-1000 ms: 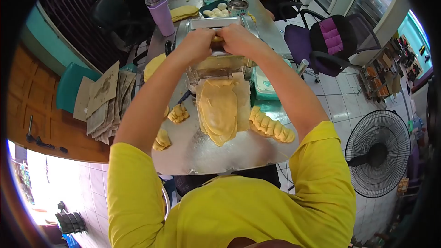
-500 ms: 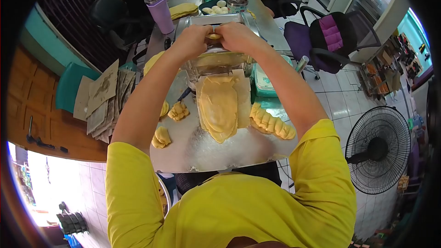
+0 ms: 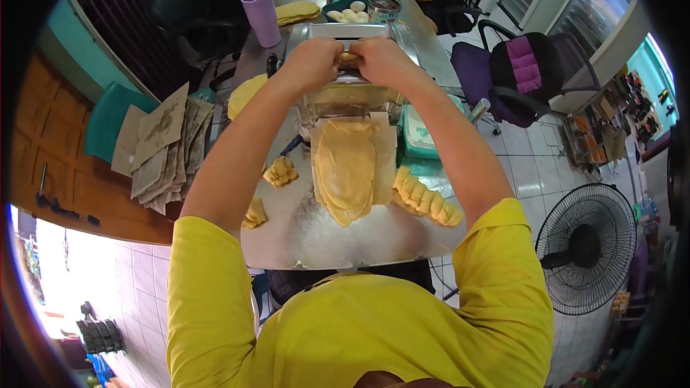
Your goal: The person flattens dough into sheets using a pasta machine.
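Observation:
My left hand (image 3: 316, 59) and my right hand (image 3: 381, 59) meet over a metal dough roller machine (image 3: 350, 29). Between their closed fingertips shows a small piece of yellow dough (image 3: 348, 56), mostly hidden by the fingers. In front of the machine, flat dough sheets (image 3: 345, 172) lie stacked on a pale board (image 3: 384, 147). A bumpy dough lump (image 3: 280, 171) sits left of the board. To its right lies a long row of folded dough (image 3: 428, 200). Another dough piece (image 3: 254, 213) is partly covered by my left forearm.
A teal-lidded container (image 3: 420, 133) stands right of the machine. Beyond are a purple tumbler (image 3: 260, 14), a bowl of white round items (image 3: 352, 13) and a tin (image 3: 384, 8). Two people sit at the far end. A fan (image 3: 586, 248) and an office chair (image 3: 514, 65) stand at the right.
The view has shifted slightly, so the table appears further right. Both hands stay together over the machine with the dough between them. My left forearm now covers more of the lower-left dough piece.

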The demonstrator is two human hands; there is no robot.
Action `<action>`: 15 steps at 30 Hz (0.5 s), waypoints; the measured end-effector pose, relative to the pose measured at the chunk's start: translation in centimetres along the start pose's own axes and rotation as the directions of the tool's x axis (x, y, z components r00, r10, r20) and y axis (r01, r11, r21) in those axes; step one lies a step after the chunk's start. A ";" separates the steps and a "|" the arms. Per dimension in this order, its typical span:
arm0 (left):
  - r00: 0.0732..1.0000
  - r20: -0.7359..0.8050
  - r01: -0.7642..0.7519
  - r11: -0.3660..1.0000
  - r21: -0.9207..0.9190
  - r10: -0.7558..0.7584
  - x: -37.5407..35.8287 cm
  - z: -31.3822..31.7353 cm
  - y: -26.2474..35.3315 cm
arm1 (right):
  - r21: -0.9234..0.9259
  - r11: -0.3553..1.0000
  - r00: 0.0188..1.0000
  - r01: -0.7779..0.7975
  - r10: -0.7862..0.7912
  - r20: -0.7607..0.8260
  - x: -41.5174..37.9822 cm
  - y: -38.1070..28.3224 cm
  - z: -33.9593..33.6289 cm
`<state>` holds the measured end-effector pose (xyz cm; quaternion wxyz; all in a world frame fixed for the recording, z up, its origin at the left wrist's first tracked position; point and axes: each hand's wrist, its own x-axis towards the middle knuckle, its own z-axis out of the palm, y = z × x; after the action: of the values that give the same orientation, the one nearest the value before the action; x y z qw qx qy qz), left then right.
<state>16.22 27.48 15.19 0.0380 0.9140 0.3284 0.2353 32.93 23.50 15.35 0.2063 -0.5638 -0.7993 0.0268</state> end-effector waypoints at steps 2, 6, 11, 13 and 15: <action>1.000 0.002 -0.010 1.000 0.001 0.010 0.1 0.3 -0.2 | -0.054 0.998 0.999 0.042 -0.043 -0.015 0.2 0.2 0.4; 0.933 -0.355 -0.093 0.992 -0.085 0.057 -2.4 0.0 1.9 | -0.043 0.995 0.994 0.089 -0.091 -0.062 -0.4 -0.2 0.1; 0.800 -0.222 0.160 0.554 -0.817 -0.558 -9.4 8.0 8.1 | 0.013 0.992 0.958 0.128 -0.120 -0.260 0.3 0.0 2.8; 0.700 -0.065 0.244 0.323 -0.914 -0.711 -8.9 10.9 7.8 | -0.022 0.996 0.974 0.085 -0.087 -0.208 0.1 -1.0 1.7; 0.540 0.068 0.153 0.018 -0.988 -0.839 -7.8 13.8 5.9 | -0.056 0.998 0.986 0.034 -0.043 -0.160 -0.2 -1.5 1.5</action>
<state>20.66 19.24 1.14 0.5563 0.3791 0.4345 0.5984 31.10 23.07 14.35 0.2558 -0.5538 -0.7911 -0.0439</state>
